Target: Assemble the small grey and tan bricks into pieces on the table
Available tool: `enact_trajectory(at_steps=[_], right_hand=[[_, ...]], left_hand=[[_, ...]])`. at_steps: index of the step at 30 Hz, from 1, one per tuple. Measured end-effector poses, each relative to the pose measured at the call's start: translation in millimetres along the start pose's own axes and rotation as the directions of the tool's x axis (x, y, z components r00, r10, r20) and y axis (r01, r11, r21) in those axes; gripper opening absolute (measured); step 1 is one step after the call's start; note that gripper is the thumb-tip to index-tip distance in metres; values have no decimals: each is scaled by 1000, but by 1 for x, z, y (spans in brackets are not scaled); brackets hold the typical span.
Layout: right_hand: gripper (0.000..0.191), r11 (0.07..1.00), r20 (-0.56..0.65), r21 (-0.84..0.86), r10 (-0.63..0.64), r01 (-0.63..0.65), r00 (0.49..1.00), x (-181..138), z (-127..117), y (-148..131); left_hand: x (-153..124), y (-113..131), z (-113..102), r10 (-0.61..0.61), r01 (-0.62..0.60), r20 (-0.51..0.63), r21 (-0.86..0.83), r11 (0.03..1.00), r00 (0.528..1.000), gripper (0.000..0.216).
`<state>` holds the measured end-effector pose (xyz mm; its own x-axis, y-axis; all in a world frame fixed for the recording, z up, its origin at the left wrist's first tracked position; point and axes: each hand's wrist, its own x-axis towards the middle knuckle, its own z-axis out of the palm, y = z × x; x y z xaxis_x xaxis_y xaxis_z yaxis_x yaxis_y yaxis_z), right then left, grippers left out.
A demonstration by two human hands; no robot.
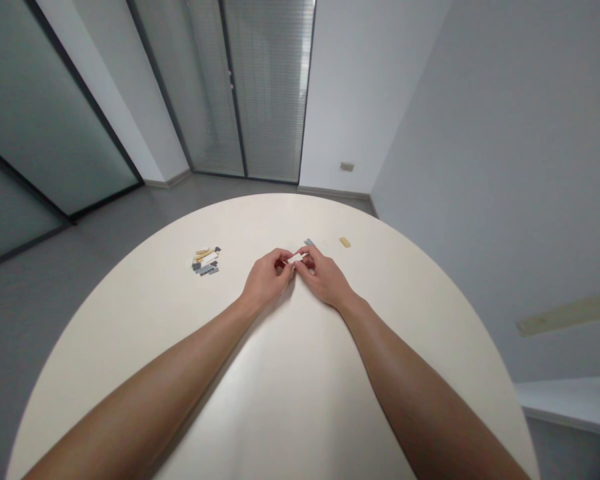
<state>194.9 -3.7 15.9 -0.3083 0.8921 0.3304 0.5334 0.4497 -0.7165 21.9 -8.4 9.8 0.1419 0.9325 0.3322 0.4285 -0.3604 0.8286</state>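
— Head view: what do the hands hold?
— They meet near the middle of the round surface (290, 407). The left hand (267, 280) and the right hand (326, 277) each pinch one end of a small white piece (297, 257) between thumb and fingertips, with the other fingers curled in. The piece sits between the two hands, just above the surface.
— Anything close by?
— A grey piece (309, 242) lies just beyond the right hand's fingertips. Whether it touches them I cannot tell. A tan piece (345, 242) lies alone a little farther right.
— And to the left?
— A loose pile (207, 261) of grey, white and tan pieces lies there, well apart from the left hand.
— What is behind?
— Glass doors (260, 87) with blinds, beyond a grey floor (105, 220). Both bare forearms stretch over the surface from the lower edge.
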Motion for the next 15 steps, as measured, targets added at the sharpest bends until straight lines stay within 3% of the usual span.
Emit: enact_trajectory(at_steps=[15], right_hand=[[21,1000,-11,9,5,-5,1000,1,2,3]], left_hand=[[1,-6,0,33,-33,10,15,999,999,21]])
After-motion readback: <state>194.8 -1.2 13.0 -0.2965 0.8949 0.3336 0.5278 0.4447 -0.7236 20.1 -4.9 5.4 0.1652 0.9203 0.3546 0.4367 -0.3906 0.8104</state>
